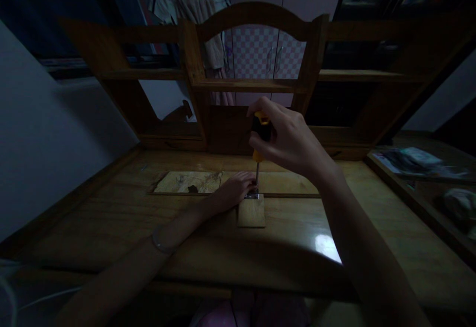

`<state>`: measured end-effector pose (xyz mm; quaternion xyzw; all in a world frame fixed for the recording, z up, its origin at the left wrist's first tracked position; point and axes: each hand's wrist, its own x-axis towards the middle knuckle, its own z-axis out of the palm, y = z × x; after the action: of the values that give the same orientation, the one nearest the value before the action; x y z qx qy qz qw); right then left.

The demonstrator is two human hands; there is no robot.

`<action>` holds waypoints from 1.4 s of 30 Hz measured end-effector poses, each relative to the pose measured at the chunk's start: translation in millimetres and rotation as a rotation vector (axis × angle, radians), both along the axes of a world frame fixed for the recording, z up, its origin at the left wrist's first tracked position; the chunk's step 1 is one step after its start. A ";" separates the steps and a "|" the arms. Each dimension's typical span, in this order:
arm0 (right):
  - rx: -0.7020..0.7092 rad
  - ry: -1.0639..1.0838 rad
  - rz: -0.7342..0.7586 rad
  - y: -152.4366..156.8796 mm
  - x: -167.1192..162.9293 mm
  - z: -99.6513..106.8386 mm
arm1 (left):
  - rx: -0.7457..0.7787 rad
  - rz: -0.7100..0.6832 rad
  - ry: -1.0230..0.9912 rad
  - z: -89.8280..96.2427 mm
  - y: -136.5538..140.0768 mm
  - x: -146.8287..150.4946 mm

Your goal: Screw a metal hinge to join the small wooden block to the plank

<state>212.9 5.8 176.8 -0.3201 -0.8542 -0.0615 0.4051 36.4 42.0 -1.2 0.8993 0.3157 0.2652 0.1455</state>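
Observation:
My right hand [288, 134] is wrapped round the yellow and black handle of a screwdriver [257, 156]. The screwdriver stands upright, its shaft pointing down at a small metal hinge [252, 196]. This hinge lies where a short wooden piece [252, 213] meets a long wooden board [290, 182]. My left hand [240, 187] rests on the long board beside the screwdriver's tip, fingers drawn together at the hinge. What those fingertips pinch is hidden, and any screw under the tip is too small to make out.
Under the boards is a wooden desk [122, 218], with a wooden shelf unit [249, 86] along its back. A small dark piece [192, 189] lies on the long board's left part. To the right, a side shelf [390, 168] holds plastic-wrapped items [416, 161].

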 end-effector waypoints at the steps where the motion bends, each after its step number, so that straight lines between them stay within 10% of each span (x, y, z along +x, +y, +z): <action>1: 0.010 0.010 0.002 -0.6 0.0 0.7 | 0.014 0.007 -0.001 -0.6 0.3 0.0; 42: 0.174 0.345 -0.129 -3.1 5.0 9.5 | 0.199 0.258 -0.250 -0.3 7.2 -7.4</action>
<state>217.9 2.7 186.3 -0.3438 -0.7414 -0.1052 0.5666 29.0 49.2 -1.5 0.8216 0.3800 0.4210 0.0587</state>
